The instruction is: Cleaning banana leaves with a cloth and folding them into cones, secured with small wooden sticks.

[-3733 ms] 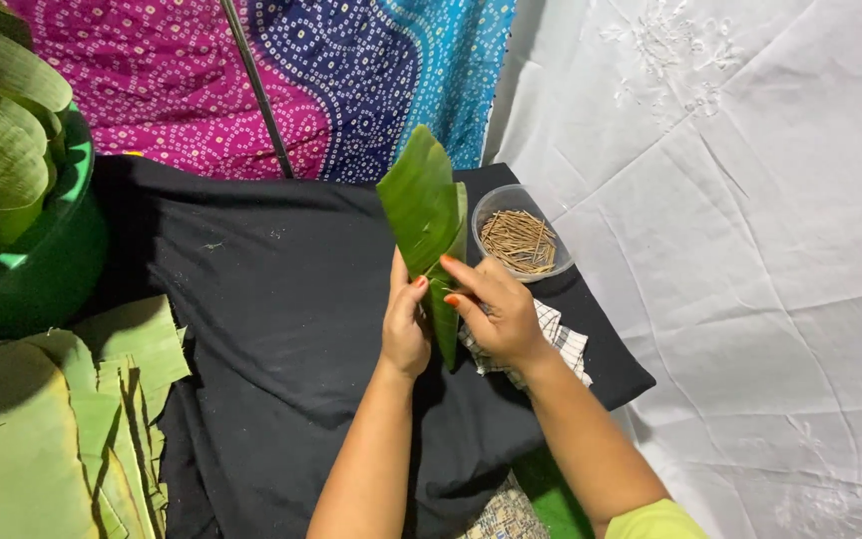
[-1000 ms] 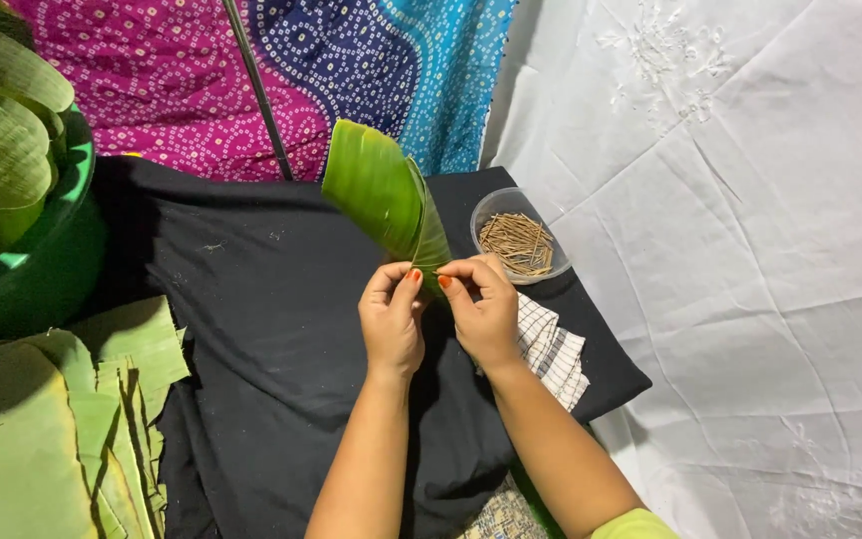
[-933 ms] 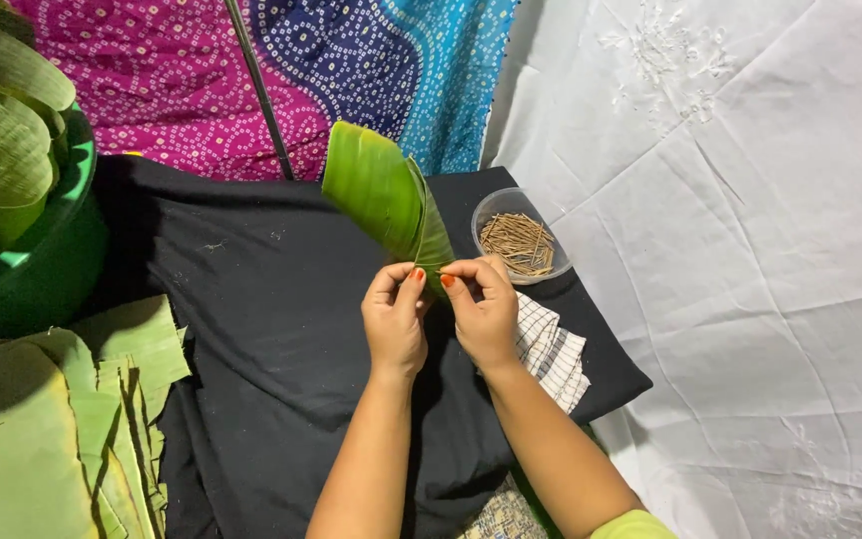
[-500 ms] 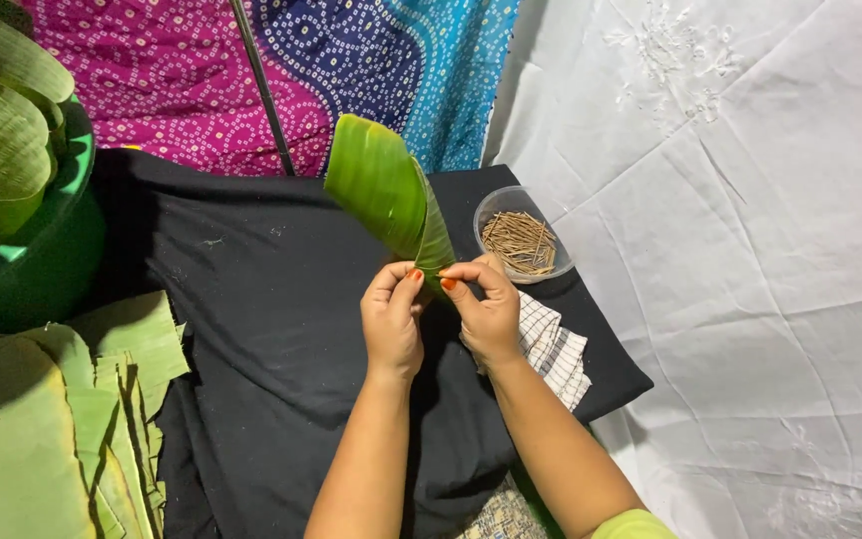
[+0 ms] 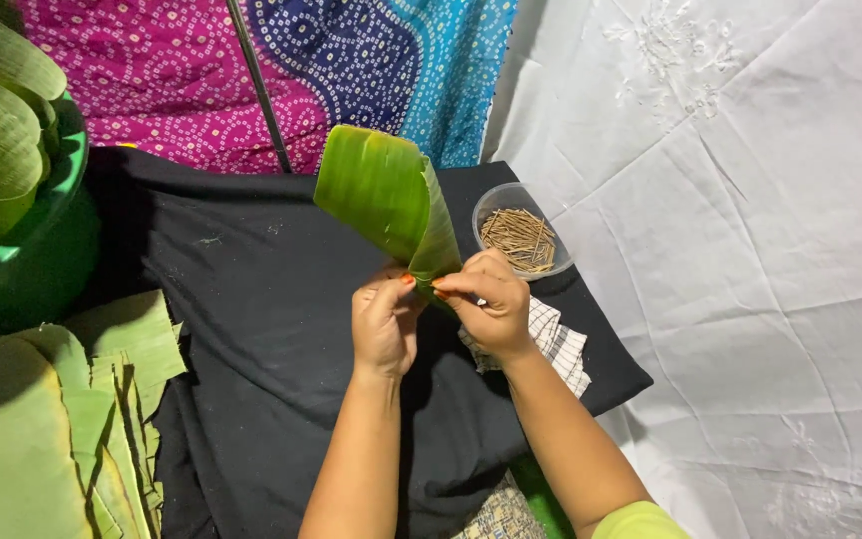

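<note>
black cloth (image 5: 251, 329) covers the work surface in front of me, matte, a little linty, creased at the edges. white embroidered sheet (image 5: 750, 250) lies to the right, wrinkled. behind it hangs a dotted fabric (image 5: 251, 70), magenta running into blue, with a thin dark rod (image 5: 259, 90) leaning across it.

banana leaf (image 5: 391, 200) is rolled into a cone above the cloth's middle. its narrow end points down toward me into my fingers, its wide open mouth tilts up and away to the left; the long axis runs from near right to far left. glossy green surface with fine ribs.

my left hand (image 5: 383, 324) and right hand (image 5: 491, 304) are close together, fingertips of both pinching the cone's lower tip, thumbs touching the leaf.

clear round plastic tub (image 5: 523, 232) of thin brown sticks sits just beyond my right hand. checked cloth (image 5: 551, 344) lies under my right wrist. flat stack of cut leaf pieces (image 5: 52, 429) at near left, green basin (image 5: 22, 230) with more leaves at far left.
</note>
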